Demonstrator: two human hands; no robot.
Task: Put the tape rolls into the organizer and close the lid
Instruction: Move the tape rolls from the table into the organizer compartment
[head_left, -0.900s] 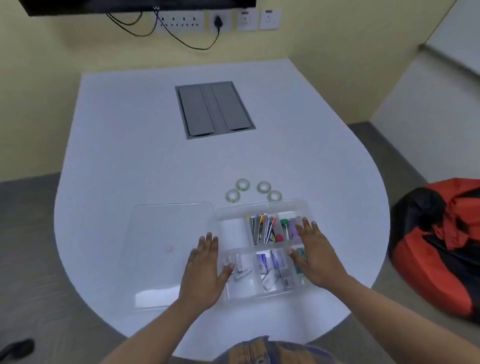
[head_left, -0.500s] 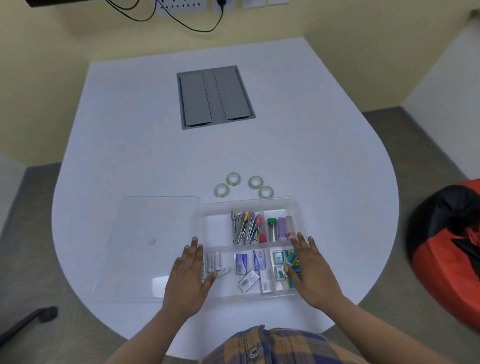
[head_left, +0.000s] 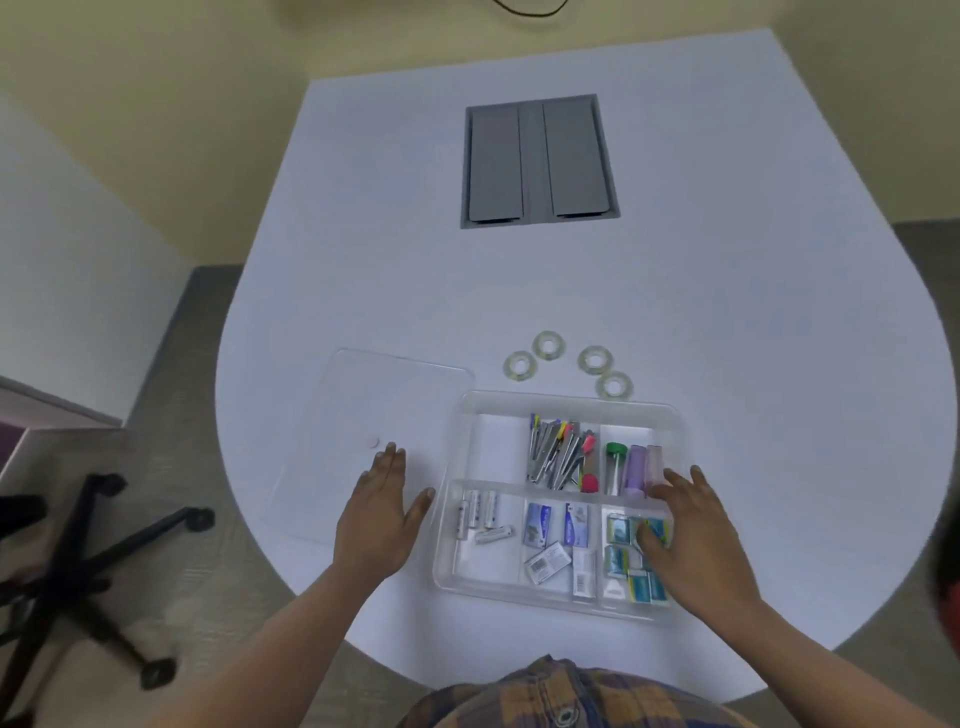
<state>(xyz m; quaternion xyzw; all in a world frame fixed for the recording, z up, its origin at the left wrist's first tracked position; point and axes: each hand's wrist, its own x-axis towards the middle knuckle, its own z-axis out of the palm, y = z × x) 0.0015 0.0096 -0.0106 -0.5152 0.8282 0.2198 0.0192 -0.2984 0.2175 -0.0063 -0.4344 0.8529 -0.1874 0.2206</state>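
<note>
Several clear tape rolls (head_left: 570, 364) lie flat on the white table just beyond the organizer. The clear plastic organizer (head_left: 566, 403) sits near the table's front edge, uncovered, its compartments holding pens, tubes, batteries and small packets; the far left compartment holds nothing. Its clear lid (head_left: 363, 405) lies flat on the table to the left of it. My left hand (head_left: 378, 514) rests palm down on the lid's near right part, beside the organizer's left wall. My right hand (head_left: 696, 530) lies spread over the organizer's right side. Neither hand holds anything.
A grey cable hatch (head_left: 537, 161) is set into the white table (head_left: 389, 260) farther back. A black office chair base (head_left: 93, 561) stands on the floor at the left. A yellow wall rises behind the table.
The view has swung left and tilted down, so everything sits further right in the frame. My left hand has slid left off the organizer onto the lid. The tape rolls have not moved.
</note>
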